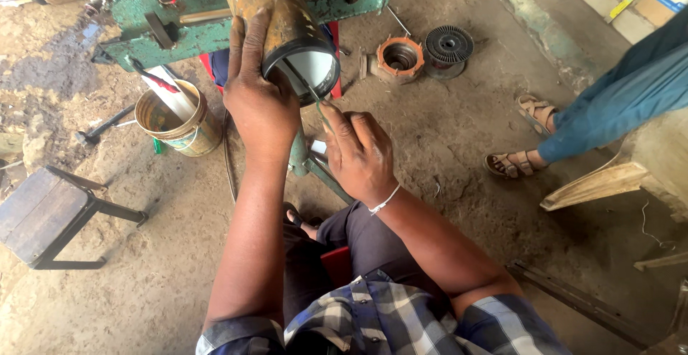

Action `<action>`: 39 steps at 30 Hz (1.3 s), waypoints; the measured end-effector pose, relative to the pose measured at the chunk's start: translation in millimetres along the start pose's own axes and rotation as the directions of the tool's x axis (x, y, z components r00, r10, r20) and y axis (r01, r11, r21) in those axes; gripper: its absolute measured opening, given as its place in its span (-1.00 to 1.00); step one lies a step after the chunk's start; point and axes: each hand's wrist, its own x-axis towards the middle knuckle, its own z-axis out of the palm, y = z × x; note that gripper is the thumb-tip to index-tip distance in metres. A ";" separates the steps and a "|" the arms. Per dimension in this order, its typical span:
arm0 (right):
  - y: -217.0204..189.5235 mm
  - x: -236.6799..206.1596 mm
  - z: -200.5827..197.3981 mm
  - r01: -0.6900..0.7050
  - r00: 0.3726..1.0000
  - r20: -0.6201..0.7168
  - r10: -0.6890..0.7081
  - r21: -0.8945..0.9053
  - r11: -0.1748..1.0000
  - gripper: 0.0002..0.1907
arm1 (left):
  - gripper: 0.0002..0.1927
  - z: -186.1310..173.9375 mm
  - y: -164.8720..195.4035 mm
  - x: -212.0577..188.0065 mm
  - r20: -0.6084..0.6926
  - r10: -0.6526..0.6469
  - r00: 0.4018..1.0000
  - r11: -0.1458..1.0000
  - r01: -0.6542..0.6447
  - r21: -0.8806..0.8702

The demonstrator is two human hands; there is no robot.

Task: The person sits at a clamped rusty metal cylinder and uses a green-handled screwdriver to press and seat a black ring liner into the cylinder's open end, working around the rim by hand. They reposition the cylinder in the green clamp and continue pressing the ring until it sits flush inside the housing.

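A rusty brown cylinder [276, 11] with a white lining at its open end lies across a green metal stand [208, 25]. My left hand [258, 93] rests on the cylinder's left side near its mouth, fingers laid up along it. My right hand [358, 151] sits just below the mouth and pinches a thin dark strip [304, 86] that runs up into the opening. A white band circles my right wrist.
A paint tin [175, 122] with a white stick stands left of the stand. A low dark stool [43, 215] is at the far left. An orange round part [399, 58] and a black ribbed disc [448, 45] lie on the dirt floor. Another person's sandalled feet [527, 136] are at the right.
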 end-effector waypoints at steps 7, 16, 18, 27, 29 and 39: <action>0.5 1.6 5.8 -0.011 1.000 -0.017 0.011 -0.005 1.000 -0.58 | -0.23 -0.1 1.0 0.8 0.002 -0.016 1.000 1.000 0.016 -0.015; 1.7 7.4 17.6 0.024 1.000 -0.003 -0.025 -0.066 0.998 -0.57 | -0.26 -2.3 -3.2 3.5 0.007 0.008 1.000 1.000 -0.008 0.005; 0.0 9.0 15.4 0.016 1.000 0.011 -0.015 -0.088 0.996 -0.58 | -0.27 -3.1 -4.9 4.0 -0.012 0.044 0.999 0.998 -0.044 0.040; -12.3 15.6 -8.8 -0.044 0.998 0.049 0.042 0.039 0.998 -0.59 | -0.29 -1.0 -2.9 4.4 -0.012 0.012 1.000 1.000 -0.012 -0.002; -13.7 17.2 -12.5 -0.099 0.992 0.083 0.093 0.070 0.993 -0.60 | -0.25 -1.0 -1.2 4.1 -0.009 0.011 1.000 1.000 -0.011 0.012; -12.5 17.0 -12.4 -0.236 0.957 0.212 0.197 0.177 0.955 -0.42 | -0.22 -0.2 0.0 2.8 0.009 -0.035 0.999 0.999 0.035 -0.002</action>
